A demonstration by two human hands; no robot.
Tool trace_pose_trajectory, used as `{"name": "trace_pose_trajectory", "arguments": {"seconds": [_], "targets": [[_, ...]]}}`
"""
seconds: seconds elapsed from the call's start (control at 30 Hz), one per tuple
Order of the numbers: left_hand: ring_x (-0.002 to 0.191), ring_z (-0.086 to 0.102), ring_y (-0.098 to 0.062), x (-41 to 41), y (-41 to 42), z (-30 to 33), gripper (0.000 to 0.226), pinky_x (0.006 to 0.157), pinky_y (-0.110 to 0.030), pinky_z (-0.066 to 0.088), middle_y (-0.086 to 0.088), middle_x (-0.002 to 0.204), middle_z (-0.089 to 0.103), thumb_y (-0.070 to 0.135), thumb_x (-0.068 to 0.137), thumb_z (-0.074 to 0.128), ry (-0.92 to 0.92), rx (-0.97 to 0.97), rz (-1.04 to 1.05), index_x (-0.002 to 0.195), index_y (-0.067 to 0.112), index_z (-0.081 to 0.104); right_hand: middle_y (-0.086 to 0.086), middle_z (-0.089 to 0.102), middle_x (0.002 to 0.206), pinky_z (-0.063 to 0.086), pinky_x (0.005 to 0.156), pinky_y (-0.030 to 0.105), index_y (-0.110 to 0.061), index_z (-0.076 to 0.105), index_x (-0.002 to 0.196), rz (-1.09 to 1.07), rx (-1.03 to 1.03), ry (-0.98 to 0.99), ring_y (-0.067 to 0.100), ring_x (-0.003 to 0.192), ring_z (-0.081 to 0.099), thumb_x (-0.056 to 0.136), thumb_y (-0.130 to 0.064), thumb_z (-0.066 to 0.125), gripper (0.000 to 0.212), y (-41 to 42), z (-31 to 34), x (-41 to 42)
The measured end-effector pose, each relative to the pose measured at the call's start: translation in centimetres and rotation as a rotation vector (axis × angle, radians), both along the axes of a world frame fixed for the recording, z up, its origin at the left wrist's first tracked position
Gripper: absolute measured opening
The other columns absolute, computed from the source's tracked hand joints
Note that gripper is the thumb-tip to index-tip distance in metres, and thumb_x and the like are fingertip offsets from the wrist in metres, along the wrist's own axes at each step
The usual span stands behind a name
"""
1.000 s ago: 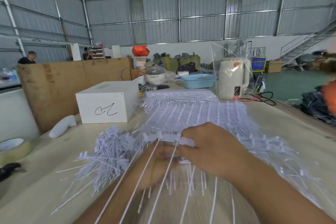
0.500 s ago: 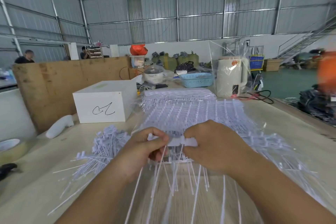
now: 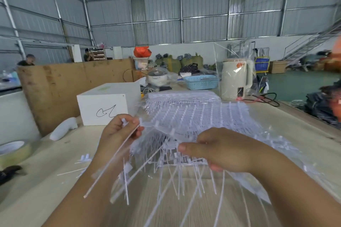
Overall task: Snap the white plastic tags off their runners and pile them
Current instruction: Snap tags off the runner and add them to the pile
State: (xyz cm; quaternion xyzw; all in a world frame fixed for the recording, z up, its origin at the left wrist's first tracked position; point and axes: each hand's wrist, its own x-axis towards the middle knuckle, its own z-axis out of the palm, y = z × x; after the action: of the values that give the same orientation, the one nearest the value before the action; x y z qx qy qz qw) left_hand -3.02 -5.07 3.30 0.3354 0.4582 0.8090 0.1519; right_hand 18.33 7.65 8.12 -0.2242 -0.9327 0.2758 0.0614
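My left hand [image 3: 118, 134] is raised above the table and pinches the head of a white plastic tag [image 3: 112, 158] whose long tail slants down to the left. My right hand [image 3: 219, 148] grips a runner strip of white tags [image 3: 171, 145], their tails hanging toward me. A broad heap of tag strips [image 3: 199, 116] spreads over the table behind both hands. A few loose snapped tags [image 3: 83, 159] lie on the table to the left; my left arm hides most of that pile.
A white box [image 3: 108, 103] with a scribble stands at the back left, a white handle-shaped object [image 3: 64, 129] beside it. A tape roll [image 3: 13, 151] and a black tool [image 3: 9, 172] lie at the left edge. A cream kettle [image 3: 236, 79] and a blue basket [image 3: 201, 81] stand behind.
My left hand has lifted up and to the left, pulling one tag away from the strip. My right hand stays on the strip, now slightly lower and further right.
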Motion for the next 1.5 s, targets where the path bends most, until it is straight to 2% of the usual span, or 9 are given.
{"name": "trace_pose_trajectory", "arguments": {"seconds": [0.27, 0.4, 0.53, 0.63, 0.7, 0.83, 1.07, 1.23, 1.5], "targets": [[0.049, 0.047, -0.009, -0.8, 0.7, -2.0, 0.026, 0.045, -0.019, 0.037, 0.006, 0.056, 0.057, -0.003, 0.092, 0.055, 0.195, -0.251, 0.408, 0.083, 0.022, 0.059, -0.012, 0.054, 0.079, 0.035, 0.054, 0.025, -0.03, 0.052, 0.092, 0.003, 0.172, -0.008, 0.004, 0.064, 0.051, 0.093, -0.033, 0.053, 0.004, -0.8, 0.0, 0.0], [0.051, 0.056, -0.013, 0.1, 0.7, -1.3, 0.026, 0.046, -0.025, 0.043, -0.003, 0.069, 0.061, -0.001, 0.094, 0.05, 0.147, -0.202, 0.393, 0.083, 0.022, 0.057, -0.013, 0.049, 0.076, 0.038, 0.056, 0.026, -0.034, 0.048, 0.112, -0.052, 0.346, 0.103, 0.006, 0.069, 0.052, 0.095, -0.038, 0.05, 0.018, -1.6, -0.7, -0.6], [0.057, 0.063, -0.015, 2.3, 0.8, -0.3, 0.032, 0.045, -0.026, 0.046, 0.005, 0.07, 0.065, 0.006, 0.096, 0.047, 0.165, -0.148, 0.318, 0.079, 0.03, 0.061, -0.01, 0.048, 0.075, 0.035, 0.053, 0.025, -0.032, 0.045, 0.109, -0.051, 0.462, 0.169, 0.017, 0.071, 0.056, 0.098, -0.041, 0.046, 0.014, -1.8, -0.8, -0.9], [0.083, 0.067, -0.015, 4.3, 0.9, -0.2, 0.011, 0.066, -0.028, 0.052, 0.008, 0.092, 0.067, 0.045, 0.091, 0.052, 0.305, -0.178, 0.23, 0.089, 0.041, 0.061, -0.006, 0.053, 0.079, 0.037, 0.054, 0.027, -0.032, 0.045, 0.109, -0.022, 0.516, 0.195, 0.02, 0.073, 0.057, 0.101, -0.038, 0.04, 0.012, -2.0, -0.8, -1.2], [0.103, 0.062, -0.014, 5.1, 0.8, -0.3, 0.038, 0.08, -0.029, 0.049, 0.01, 0.111, 0.063, 0.068, 0.074, 0.054, 0.398, -0.247, 0.142, 0.105, 0.045, 0.058, -0.005, 0.06, 0.087, 0.047, 0.063, 0.031, -0.032, 0.046, 0.111, -0.022, 0.534, 0.205, 0.022, 0.078, 0.061, 0.101, -0.037, 0.04, 0.013, -1.8, -0.9, -1.4], [0.123, 0.047, -0.002, 6.1, 1.1, -0.4, 0.051, 0.095, -0.027, 0.043, 0.017, 0.132, 0.044, 0.063, 0.065, 0.074, 0.711, -0.407, 0.212, 0.112, 0.052, 0.058, -0.002, 0.062, 0.095, 0.054, 0.072, 0.037, -0.035, 0.046, 0.121, 0.002, 0.518, 0.199, 0.023, 0.082, 0.063, 0.099, -0.03, 0.042, 0.023, -1.3, -1.1, -1.5], [0.105, 0.05, 0.003, 5.4, 1.1, 0.2, 0.031, 0.07, -0.003, 0.038, 0.017, 0.133, 0.039, 0.02, 0.079, 0.078, 0.75, -0.414, 0.199, 0.101, 0.041, 0.071, -0.007, 0.064, 0.097, 0.051, 0.073, 0.034, -0.047, 0.042, 0.131, 0.11, 0.482, 0.244, 0.019, 0.088, 0.062, 0.099, -0.044, 0.044, 0.033, -0.9, -1.1, -1.2], [0.1, 0.054, 0.0, 4.9, 0.7, 0.2, 0.026, 0.073, -0.01, 0.04, 0.019, 0.124, 0.042, 0.024, 0.075, 0.081, 0.865, -0.388, 0.243, 0.093, 0.038, 0.07, -0.01, 0.061, 0.082, 0.046, 0.063, 0.031, -0.037, 0.056, 0.112, 0.121, 0.48, 0.273, 0.013, 0.076, 0.057, 0.096, -0.049, 0.044, 0.023, -0.7, -1.0, -0.9], [0.091, 0.059, -0.009, 3.4, 0.0, 1.2, 0.024, 0.076, -0.014, 0.046, 0.025, 0.121, 0.042, 0.046, 0.068, 0.072, 0.726, -0.27, 0.264, 0.091, 0.046, 0.068, -0.007, 0.057, 0.067, 0.033, 0.05, 0.028, -0.035, 0.047, 0.083, 0.021, 0.424, 0.267, 0.003, 0.061, 0.053, 0.079, -0.074, 0.047, 0.039, 0.0, -0.6, -0.2]]}}
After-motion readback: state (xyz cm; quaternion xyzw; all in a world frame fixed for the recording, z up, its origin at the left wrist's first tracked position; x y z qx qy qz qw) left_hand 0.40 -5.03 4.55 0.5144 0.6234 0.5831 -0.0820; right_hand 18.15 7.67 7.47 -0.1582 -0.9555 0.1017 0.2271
